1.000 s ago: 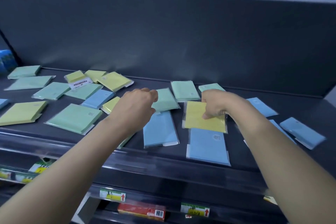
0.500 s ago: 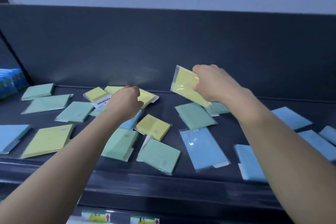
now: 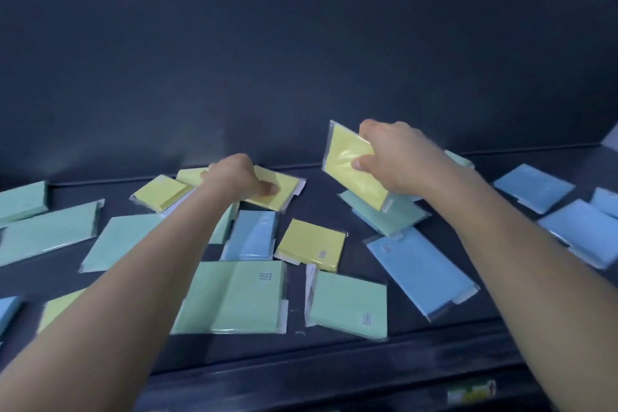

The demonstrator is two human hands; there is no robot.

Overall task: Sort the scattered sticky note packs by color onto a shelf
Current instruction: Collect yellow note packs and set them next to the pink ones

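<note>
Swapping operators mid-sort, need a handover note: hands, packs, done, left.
Right hand: grips lifted yellow pack, held above the shelf.
Left hand: pinches back yellow pack at the shelf's rear.
Packs: green packs mostly left and front, blue packs mostly right, centre yellow pack loose among them.
Done: no colour fully grouped.
Left: gather the yellows together, then separate greens from blues.
</note>
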